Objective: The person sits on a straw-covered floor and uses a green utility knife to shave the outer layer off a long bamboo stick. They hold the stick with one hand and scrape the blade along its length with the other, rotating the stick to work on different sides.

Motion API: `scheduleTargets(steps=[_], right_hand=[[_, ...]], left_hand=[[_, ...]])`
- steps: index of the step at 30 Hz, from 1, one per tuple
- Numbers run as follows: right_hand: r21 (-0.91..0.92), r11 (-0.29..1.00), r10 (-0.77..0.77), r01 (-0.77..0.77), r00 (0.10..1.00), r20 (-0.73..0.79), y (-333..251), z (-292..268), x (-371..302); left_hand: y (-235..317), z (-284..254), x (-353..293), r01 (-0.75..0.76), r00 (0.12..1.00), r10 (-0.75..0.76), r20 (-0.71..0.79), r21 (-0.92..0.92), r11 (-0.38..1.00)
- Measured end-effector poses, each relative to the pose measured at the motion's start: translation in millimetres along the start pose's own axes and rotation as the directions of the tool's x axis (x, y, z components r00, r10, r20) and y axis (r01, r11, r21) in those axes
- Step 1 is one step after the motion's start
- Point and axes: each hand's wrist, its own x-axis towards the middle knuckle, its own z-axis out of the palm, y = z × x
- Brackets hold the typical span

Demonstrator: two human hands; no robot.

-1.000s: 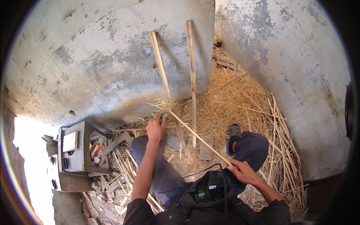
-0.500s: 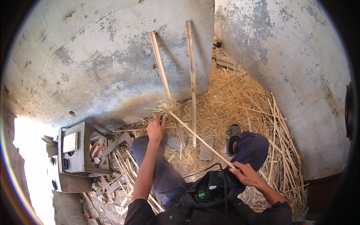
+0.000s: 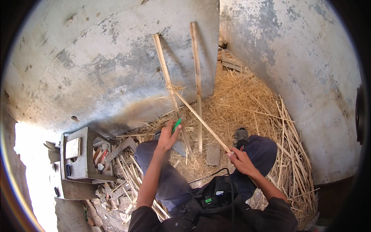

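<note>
My right hand grips the near end of a long thin bamboo strip, which slants up and away to the left. Curly shavings cling round its far end, in front of a split bamboo length that leans on the wall. In my left hand, closed, is a small green-handled tool; its blade or working edge cannot be made out. That hand is left of the strip, apart from it, above my left knee.
A second bamboo length leans on the wall. Shavings cover the floor. Loose strips lie heaped at the right. At the left, a wooden stool lies on its side near scraps.
The strip has moved forward and up, its far end now higher against the leaning bamboo. My right hand has gone forward and left; my left hand has come away, baring more of the green handle.
</note>
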Motion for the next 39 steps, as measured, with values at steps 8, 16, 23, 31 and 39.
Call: scheduleTargets(steps=[8,16,23,31,39], right_hand=[[0.490,0.852,0.068,-0.185,0.967,0.247,18.8,11.3,37.1],[0.442,0.892,-0.020,-0.096,0.967,0.252,1.5,5.8,11.9],[0.300,0.952,-0.009,-0.058,0.976,0.217,-2.9,16.8,19.1],[0.200,0.979,-0.008,-0.043,0.969,0.246,11.0,29.4,36.0],[0.168,0.986,-0.029,-0.011,0.972,0.235,9.3,30.4,38.6]], left_hand=[[-7.2,13.8,-3.6,-0.117,0.988,0.124,0.091,-0.080,0.990],[-22.0,19.9,-7.0,0.090,0.977,0.006,0.212,-0.440,0.893],[-17.5,13.3,-8.2,0.057,0.996,-0.030,0.084,-0.339,0.939],[-14.5,19.4,-9.8,0.031,0.989,-0.018,0.146,-0.086,0.996],[0.6,12.3,-9.1,-0.074,0.952,0.043,0.302,0.092,0.993]])
